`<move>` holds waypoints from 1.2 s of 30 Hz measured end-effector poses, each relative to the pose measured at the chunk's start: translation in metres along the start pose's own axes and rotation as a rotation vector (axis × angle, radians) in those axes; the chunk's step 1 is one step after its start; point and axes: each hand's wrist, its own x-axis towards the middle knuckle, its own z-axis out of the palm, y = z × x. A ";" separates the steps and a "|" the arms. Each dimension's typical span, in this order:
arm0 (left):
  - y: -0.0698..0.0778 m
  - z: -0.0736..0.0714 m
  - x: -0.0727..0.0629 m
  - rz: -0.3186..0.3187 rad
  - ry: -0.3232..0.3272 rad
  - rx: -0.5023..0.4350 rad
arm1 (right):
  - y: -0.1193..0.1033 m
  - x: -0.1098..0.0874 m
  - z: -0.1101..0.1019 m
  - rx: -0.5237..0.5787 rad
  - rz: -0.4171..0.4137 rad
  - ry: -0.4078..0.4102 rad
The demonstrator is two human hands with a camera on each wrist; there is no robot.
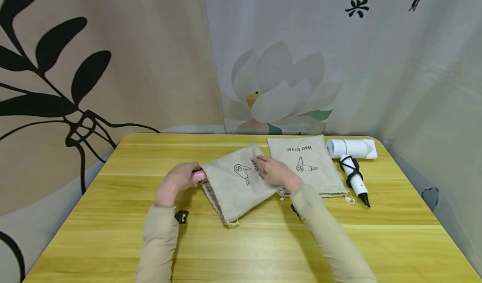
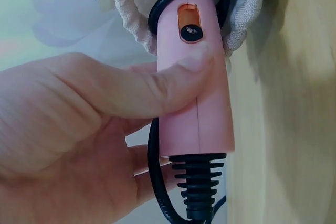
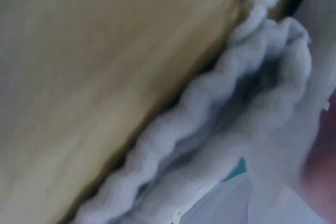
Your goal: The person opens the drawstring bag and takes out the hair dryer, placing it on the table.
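My left hand (image 1: 178,179) holds a pink hair dryer by its handle (image 2: 194,114), thumb across it below the black switch. Black cord winds round the handle, and its upper part goes into the mouth of a beige drawstring bag (image 1: 229,187); the rest is hidden. The bag bears a printed dryer drawing and lies tilted on the table. My right hand (image 1: 276,172) grips the bag's closed end, fingers over the cloth and thumb hidden. In the right wrist view a gathered bag mouth (image 3: 210,114) is blurred; I cannot tell which bag.
A second beige bag (image 1: 312,166), printed "Hair Dryer", lies flat to the right, partly behind my right hand. Beyond it rests a white hair dryer (image 1: 350,149) with black cord wrapped round its handle. The wooden table (image 1: 211,253) ends at a curtain behind.
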 end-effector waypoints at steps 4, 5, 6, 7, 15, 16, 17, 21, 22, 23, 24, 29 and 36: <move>0.000 0.003 0.001 -0.010 -0.008 -0.026 | -0.004 0.000 0.004 -0.047 0.006 -0.047; 0.000 0.004 0.001 -0.008 -0.011 -0.039 | -0.004 0.000 0.005 -0.066 0.015 -0.052; 0.000 0.004 0.002 -0.004 -0.015 -0.051 | -0.005 0.000 0.005 -0.075 0.024 -0.052; 0.000 0.005 0.002 0.001 -0.018 -0.066 | -0.005 0.000 0.006 -0.088 0.034 -0.054; 0.000 0.006 0.003 0.029 0.002 -0.076 | -0.009 0.000 0.005 -0.103 0.029 -0.049; 0.000 0.006 0.003 0.027 0.002 -0.075 | -0.009 0.000 0.005 -0.110 0.028 -0.046; 0.000 0.005 0.002 0.023 0.000 -0.074 | -0.009 0.000 0.005 -0.115 0.030 -0.047; 0.002 0.002 0.000 -0.001 -0.015 -0.065 | -0.011 0.001 0.006 -0.130 0.042 -0.049; 0.003 0.001 0.000 -0.011 -0.021 -0.063 | -0.011 0.001 0.006 -0.135 0.047 -0.053; 0.003 0.000 -0.001 -0.020 -0.026 -0.059 | -0.012 0.001 0.006 -0.135 0.051 -0.055; 0.003 -0.001 -0.002 -0.030 -0.030 -0.055 | -0.012 0.001 0.006 -0.137 0.054 -0.054; 0.002 -0.004 -0.005 -0.067 -0.045 -0.046 | -0.013 0.001 0.007 -0.136 0.072 -0.056; -0.001 -0.009 -0.012 -0.122 -0.067 -0.043 | -0.015 0.003 0.006 -0.151 0.082 -0.080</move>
